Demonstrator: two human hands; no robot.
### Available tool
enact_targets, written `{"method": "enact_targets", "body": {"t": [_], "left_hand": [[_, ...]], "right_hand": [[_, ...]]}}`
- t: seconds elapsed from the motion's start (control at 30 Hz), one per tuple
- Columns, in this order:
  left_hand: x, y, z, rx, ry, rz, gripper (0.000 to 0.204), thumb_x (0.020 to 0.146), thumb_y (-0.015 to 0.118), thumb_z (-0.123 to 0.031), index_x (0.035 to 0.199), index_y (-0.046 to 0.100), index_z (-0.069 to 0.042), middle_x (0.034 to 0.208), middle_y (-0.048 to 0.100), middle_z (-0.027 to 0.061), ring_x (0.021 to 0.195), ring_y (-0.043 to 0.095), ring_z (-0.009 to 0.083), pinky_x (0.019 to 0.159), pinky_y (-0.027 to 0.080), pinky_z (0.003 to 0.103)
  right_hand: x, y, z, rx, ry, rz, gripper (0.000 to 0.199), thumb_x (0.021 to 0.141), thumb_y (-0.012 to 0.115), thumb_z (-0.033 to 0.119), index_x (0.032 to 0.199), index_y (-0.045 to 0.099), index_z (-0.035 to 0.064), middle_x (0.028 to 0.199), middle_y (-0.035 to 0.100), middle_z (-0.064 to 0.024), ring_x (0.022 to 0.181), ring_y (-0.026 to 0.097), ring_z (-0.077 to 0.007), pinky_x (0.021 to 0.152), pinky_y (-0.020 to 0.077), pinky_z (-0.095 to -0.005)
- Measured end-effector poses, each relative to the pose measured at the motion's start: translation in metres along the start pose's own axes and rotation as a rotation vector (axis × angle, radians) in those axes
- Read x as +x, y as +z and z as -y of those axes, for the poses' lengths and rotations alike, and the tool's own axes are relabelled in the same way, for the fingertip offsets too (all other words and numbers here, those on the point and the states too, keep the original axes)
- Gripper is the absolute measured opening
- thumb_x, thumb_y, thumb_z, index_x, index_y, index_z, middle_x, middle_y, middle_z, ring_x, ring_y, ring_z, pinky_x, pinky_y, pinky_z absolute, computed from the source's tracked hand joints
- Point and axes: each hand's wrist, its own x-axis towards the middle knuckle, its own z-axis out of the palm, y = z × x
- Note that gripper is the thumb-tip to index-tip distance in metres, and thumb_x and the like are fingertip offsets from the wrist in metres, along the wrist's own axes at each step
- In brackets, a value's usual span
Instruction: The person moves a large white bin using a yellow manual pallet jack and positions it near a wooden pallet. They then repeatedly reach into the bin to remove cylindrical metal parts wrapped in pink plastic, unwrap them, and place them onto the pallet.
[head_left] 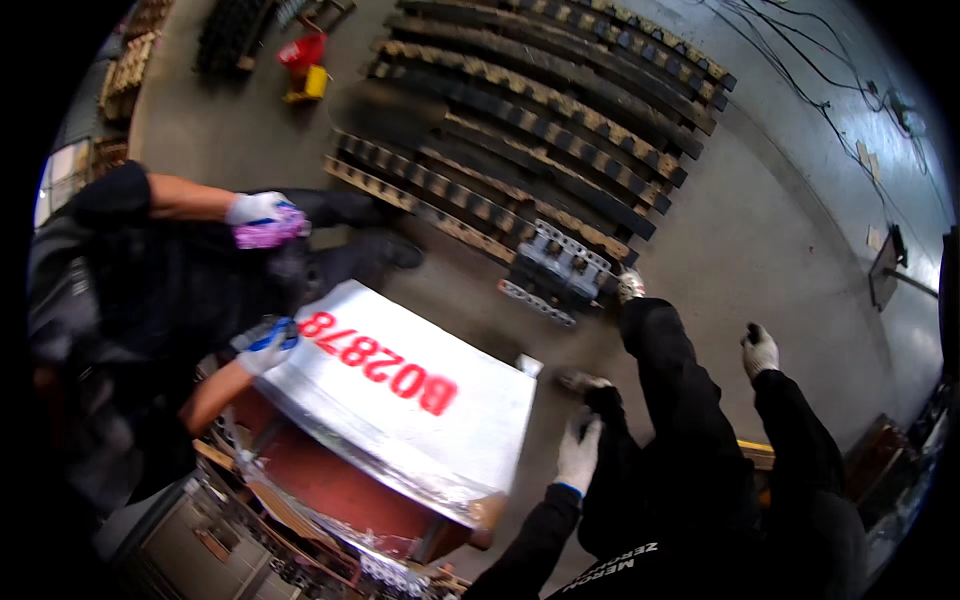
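Observation:
My left hand point(578, 450), in a white glove with a blue cuff, hangs beside my left leg with its fingers stretched loosely; nothing shows in it. Off to the right, away from other things, my right hand point(760, 352) wears a white glove. Its fingers are loosely bent and apart, with no object visible. Nearest my left hand is a large white sheet point(440, 440) with red printed characters, lying over a reddish-brown crate point(340, 480). A co-worker's gloved hand point(268, 347) touches the sheet's left edge; their other gloved hand point(265, 220) has a purple-pink patch or cloth at it.
A grey metal engine part point(558, 265) lies ahead of my feet, against long rows of dark, notched wooden racks point(540, 110). Red and yellow containers point(305, 70) stand at far left. Black cables point(800, 60) trail over the floor at far right.

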Motion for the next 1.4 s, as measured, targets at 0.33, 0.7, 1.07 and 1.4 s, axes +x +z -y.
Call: {"method": "enact_targets", "body": {"t": [0.33,0.7,1.07,1.4], "left_hand": [[-0.137,-0.107,0.080,-0.059,0.315,-0.127,0.048,0.099,0.066,-0.019,0.138,0.053,0.004,0.137,0.059,0.0187,0.130,0.055,0.0275,0.112,0.041,0.036],[-0.263,-0.169,0.242,-0.434,0.084,-0.808,0.060,0.096,0.068,-0.023,0.137,0.046,0.014,0.134,0.060,0.0209,0.122,0.059,0.0290,0.107,0.045,0.038],[-0.277,-0.041,0.437,-1.032,-0.045,-0.851,0.022,0.091,0.061,0.000,0.113,0.060,-0.001,0.086,0.064,0.0092,0.065,0.060,0.0172,0.059,0.051,0.030],[-0.277,-0.080,0.447,-1.123,0.078,-0.879,0.022,0.094,0.063,0.001,0.115,0.059,0.000,0.089,0.064,0.0088,0.070,0.061,0.0167,0.061,0.051,0.030]], "right_hand": [[-0.187,-0.017,-0.147,0.031,-0.087,-0.049,0.034,0.088,0.063,0.004,0.121,0.065,-0.0022,0.106,0.073,-0.0209,0.099,0.072,-0.0319,0.088,0.0557,-0.0383],[-0.213,0.010,-0.088,0.292,-0.310,0.109,0.036,0.089,0.068,0.012,0.122,0.064,-0.0041,0.104,0.075,-0.0172,0.098,0.072,-0.0267,0.088,0.0570,-0.0360],[-0.206,0.007,0.036,0.312,-0.437,0.333,0.048,0.091,0.068,0.012,0.135,0.058,-0.0059,0.131,0.066,-0.0216,0.123,0.062,-0.0299,0.107,0.0474,-0.0356],[-0.231,0.047,0.008,0.077,-0.370,0.365,0.048,0.090,0.071,0.017,0.131,0.062,-0.0054,0.125,0.069,-0.0185,0.118,0.065,-0.0269,0.104,0.0485,-0.0349]]}}
